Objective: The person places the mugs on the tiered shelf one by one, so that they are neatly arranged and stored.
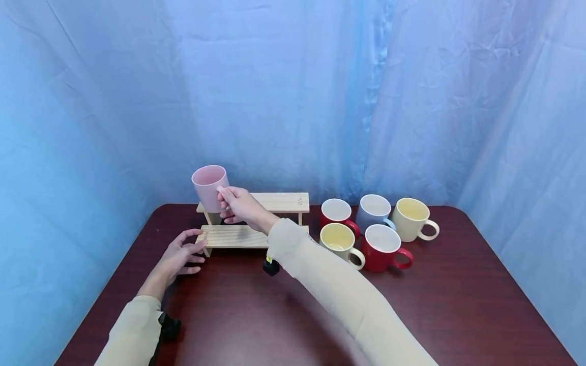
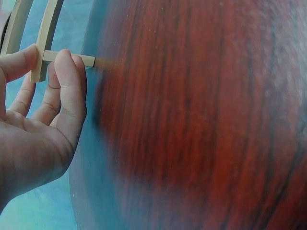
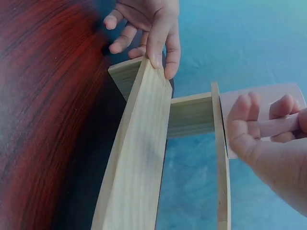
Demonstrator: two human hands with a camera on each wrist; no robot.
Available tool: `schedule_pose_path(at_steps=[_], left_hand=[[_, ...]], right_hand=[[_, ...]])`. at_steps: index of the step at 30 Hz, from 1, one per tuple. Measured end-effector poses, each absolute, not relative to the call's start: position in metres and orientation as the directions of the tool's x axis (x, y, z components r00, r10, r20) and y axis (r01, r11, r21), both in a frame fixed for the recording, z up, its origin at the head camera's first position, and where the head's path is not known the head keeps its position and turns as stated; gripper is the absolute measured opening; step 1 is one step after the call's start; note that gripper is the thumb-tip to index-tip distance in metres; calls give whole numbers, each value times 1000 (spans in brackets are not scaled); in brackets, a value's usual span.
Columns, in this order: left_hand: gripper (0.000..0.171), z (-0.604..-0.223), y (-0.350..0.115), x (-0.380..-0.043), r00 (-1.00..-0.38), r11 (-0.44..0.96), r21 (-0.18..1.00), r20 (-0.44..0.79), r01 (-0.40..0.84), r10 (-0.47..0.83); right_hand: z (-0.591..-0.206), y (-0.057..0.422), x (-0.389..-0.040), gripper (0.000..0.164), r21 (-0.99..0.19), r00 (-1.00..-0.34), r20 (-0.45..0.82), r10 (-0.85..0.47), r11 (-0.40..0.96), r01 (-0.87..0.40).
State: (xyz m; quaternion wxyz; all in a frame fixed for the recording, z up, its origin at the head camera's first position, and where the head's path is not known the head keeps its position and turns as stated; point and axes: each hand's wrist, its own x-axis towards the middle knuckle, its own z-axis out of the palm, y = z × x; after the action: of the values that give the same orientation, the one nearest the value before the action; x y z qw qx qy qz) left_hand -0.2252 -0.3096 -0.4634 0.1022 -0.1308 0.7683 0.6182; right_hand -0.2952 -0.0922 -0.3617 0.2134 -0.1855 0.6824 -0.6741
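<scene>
My right hand (image 1: 247,209) pinches the handle of a pink mug (image 1: 207,192), which is upright at the left end of the upper tier of a two-tier wooden rack (image 1: 242,237). In the right wrist view the base of the mug (image 3: 278,93) lies right at the upper board. With thumb and fingers, my left hand (image 1: 175,256) holds the left end of the rack's lower board. The left wrist view shows its fingers (image 2: 69,91) bent around the board's end, close to a leg. Along the lower board the wood is bare.
Right of the rack, several mugs stand close together: a red mug (image 1: 381,249) in front, another red mug (image 1: 336,209), a light blue mug (image 1: 373,213), a yellow mug (image 1: 409,221) and a second yellow one. Blue curtains (image 1: 293,101) hang behind the dark wooden table (image 1: 458,295).
</scene>
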Motion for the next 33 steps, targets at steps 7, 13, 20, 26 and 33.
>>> schedule_pose_path(at_steps=[7, 13, 20, 26, 33], left_hand=[[63, -460, -311, -225, -947, 216, 923, -313, -320, -66], [63, -458, -313, -227, -951, 206, 928, -308, -310, -42], [63, -459, -314, -225, -947, 183, 930, -320, -320, -31], [63, -459, -312, -227, -949, 178, 933, -312, -313, -38], [60, -453, -310, -230, -948, 249, 914, -310, -320, -80]], right_hand=[[-364, -97, -294, 41, -996, -874, -21, -486, 82, -21], [-365, -103, -291, 41, -991, -910, 22, -413, 114, -75], [-366, -105, -286, 37, -993, -919, 9, -394, 105, -55], [-364, -101, -285, 38, -988, -924, 18, -383, 135, -76], [-357, -98, -285, 39, -977, -924, 3, -382, 197, -84]])
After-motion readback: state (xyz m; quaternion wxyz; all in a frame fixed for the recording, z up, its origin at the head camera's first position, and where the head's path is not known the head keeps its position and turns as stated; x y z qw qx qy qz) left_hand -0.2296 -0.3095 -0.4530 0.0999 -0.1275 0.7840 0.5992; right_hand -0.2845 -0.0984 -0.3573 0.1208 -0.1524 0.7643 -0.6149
